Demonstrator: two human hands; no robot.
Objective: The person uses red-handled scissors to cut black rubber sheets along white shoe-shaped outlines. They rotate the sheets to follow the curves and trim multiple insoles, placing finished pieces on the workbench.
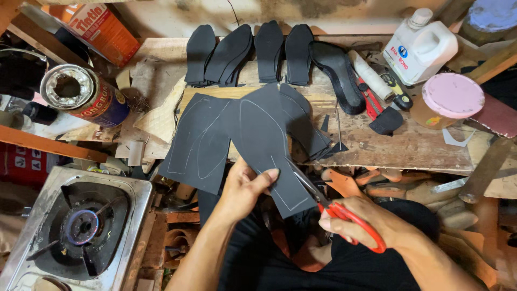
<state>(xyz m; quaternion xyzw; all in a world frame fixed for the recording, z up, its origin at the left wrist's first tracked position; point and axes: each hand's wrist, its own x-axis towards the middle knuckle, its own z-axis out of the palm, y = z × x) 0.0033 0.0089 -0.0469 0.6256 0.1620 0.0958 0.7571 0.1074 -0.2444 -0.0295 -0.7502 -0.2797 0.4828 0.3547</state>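
Observation:
My left hand (245,188) grips the lower edge of a black sheet (226,134) marked with pale sole-shaped outlines, thumb on top. My right hand (358,218) holds red-handled scissors (344,213), whose blades reach into the sheet's lower right edge along an outline. The sheet hangs partly over the front of a wooden board (409,145).
Several cut black soles (253,51) lie in a row at the back of the board. A white plastic jug (420,48), pink-lidded jar (449,97), red utility knife (371,102) and white spool (371,75) sit at right. A tin can (83,94) and gas stove (81,226) are at left.

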